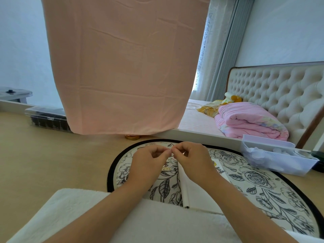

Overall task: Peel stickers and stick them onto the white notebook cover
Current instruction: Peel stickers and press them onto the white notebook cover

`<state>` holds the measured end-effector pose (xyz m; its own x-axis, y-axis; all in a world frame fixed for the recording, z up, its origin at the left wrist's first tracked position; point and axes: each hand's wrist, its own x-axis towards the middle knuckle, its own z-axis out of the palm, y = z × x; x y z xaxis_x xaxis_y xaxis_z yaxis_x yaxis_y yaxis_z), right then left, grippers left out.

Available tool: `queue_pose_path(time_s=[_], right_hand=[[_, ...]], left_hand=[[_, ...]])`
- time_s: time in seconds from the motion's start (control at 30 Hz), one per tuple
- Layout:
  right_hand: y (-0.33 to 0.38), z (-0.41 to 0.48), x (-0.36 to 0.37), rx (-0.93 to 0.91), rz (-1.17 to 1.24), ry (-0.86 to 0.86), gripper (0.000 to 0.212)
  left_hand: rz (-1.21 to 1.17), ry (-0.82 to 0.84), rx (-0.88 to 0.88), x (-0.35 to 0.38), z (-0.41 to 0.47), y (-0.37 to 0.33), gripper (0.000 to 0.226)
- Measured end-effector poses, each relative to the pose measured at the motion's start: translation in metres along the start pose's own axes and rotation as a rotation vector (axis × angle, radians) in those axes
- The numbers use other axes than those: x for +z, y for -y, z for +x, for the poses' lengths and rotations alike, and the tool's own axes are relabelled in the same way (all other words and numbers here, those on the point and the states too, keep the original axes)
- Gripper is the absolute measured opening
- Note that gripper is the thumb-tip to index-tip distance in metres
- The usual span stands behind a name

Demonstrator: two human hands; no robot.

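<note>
We see both hands meet above the far part of the mat [263,181], an oval with a black rim and a grey flower print that lies on the wooden bench [43,163]. The left hand [150,160] and the right hand [192,159] each have the fingers curled in. Thumb and forefinger tips are brought together where the two hands touch. Between those tips we make out a small pale scrap [172,154], pinched from both sides; it is too small for us to tell what it is.

The white notebook [197,195] lies shut on the mat under the right wrist and forearm, its spine towards the left. A yellow cartoon sticker [166,168] shows on the mat just left of the spine, below the left hand. A patch of yellow also shows just right of the right wrist, but we cannot tell whether it sits on the cover.

A white fleece [87,207] covers the near edge of the bench under both forearms. A pink cloth [122,67] hangs down to the bench beyond the mat, with a clear box [47,119] at its left. A white bin [277,160] stands on the bench to the right of the mat. Behind it is a bed with a folded pink quilt [250,121].
</note>
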<state>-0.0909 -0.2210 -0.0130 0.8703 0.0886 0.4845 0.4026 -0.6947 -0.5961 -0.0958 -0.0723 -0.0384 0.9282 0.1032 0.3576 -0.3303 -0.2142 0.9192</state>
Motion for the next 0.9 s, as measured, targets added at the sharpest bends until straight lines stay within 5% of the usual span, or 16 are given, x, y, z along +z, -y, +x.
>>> queue_pose_path(time_s=[0.3, 0.6, 0.9], right_hand=[[0.0003, -0.0008, 0.0011, -0.060, -0.142, 0.012, 0.015], [-0.0010, 0.0013, -0.0013, 0.056, 0.170, 0.063, 0.016], [-0.0051, -0.0001, 0.0037, 0.051, 0.039, -0.013, 0.013]], left_hand=[[-0.003, 0.011, -0.075, -0.0005, -0.0006, -0.0017, 0.008], [-0.107, 0.089, -0.122, -0.0015, 0.0011, -0.0019, 0.009], [-0.099, 0.120, -0.133, -0.0014, 0.0013, -0.0019, 0.011]])
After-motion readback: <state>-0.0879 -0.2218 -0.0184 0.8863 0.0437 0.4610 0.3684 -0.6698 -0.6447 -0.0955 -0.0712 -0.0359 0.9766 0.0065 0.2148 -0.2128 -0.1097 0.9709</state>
